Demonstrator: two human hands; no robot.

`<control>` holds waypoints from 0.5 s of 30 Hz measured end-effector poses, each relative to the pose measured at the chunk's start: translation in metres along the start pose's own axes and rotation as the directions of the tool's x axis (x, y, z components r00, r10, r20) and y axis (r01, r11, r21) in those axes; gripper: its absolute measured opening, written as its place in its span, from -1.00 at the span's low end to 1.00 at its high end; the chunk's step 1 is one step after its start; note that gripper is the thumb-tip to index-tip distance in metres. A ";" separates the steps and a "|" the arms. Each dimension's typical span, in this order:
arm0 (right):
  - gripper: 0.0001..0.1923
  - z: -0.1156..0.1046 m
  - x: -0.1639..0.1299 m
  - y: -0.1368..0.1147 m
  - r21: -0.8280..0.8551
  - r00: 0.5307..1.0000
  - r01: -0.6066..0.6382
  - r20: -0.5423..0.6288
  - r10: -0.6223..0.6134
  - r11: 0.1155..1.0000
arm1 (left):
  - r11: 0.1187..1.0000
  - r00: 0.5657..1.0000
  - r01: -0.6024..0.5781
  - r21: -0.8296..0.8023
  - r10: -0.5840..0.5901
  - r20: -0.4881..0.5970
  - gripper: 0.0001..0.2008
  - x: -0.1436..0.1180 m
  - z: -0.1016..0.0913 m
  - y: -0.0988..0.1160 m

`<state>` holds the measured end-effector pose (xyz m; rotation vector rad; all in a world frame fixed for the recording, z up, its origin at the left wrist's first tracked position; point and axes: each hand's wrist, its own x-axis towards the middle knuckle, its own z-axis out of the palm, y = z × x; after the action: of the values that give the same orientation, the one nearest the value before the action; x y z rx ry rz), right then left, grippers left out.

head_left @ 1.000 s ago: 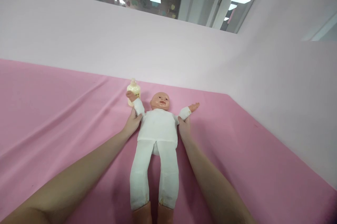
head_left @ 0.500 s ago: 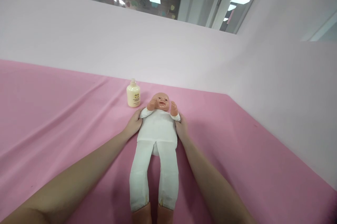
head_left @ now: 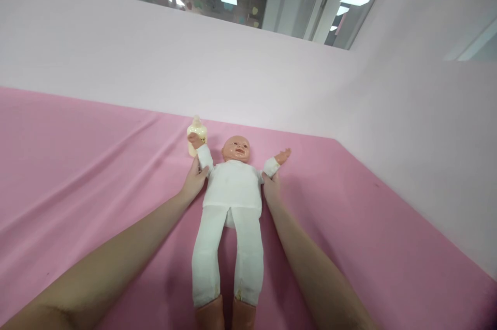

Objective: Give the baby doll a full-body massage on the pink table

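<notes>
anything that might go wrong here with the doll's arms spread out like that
The doll's raised hand is right at the cream bottle in this view, so another outward swing could tip it over. The left hand and right hand hold only the upper sleeves, so the soft cloth body might twist or slide on the pink sheet. The bottle stands upright near the head; if it topples it could roll.
</notes>
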<state>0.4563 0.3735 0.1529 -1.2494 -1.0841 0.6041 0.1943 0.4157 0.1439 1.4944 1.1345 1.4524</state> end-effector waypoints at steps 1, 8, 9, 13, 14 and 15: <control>-0.45 0.002 0.000 0.000 -0.001 1.000 -0.015 0.012 0.015 1.000 | 0.999 0.998 -0.034 0.010 0.033 0.047 -0.43 -0.001 0.000 0.002; -0.55 0.006 -0.004 -0.004 -0.051 0.987 0.131 0.104 -0.125 0.990 | 0.976 0.986 -0.116 0.182 0.091 0.142 -0.48 -0.003 -0.002 0.012; -0.53 0.005 -0.004 -0.004 -0.059 0.985 0.141 0.108 -0.134 0.988 | 0.979 0.989 -0.097 0.180 0.075 0.124 -0.47 -0.004 -0.001 0.012; -0.55 0.006 -0.003 -0.002 -0.077 0.993 0.096 0.073 -0.091 0.992 | 0.991 0.993 -0.044 0.125 0.029 0.114 -0.51 -0.006 0.000 0.014; -0.57 0.007 -0.002 0.000 -0.069 0.996 0.072 0.055 -0.068 0.995 | 0.994 0.994 -0.027 0.107 0.016 0.106 -0.51 -0.006 0.001 0.014; -0.58 0.007 -0.001 0.001 -0.057 0.998 0.045 0.035 -0.043 0.997 | 0.996 0.996 -0.008 0.090 -0.001 0.094 -0.50 -0.007 0.001 0.014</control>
<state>0.4499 0.3758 0.1513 -1.2662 -1.1614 0.5650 0.1971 0.4050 0.1549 1.6101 1.1538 1.3346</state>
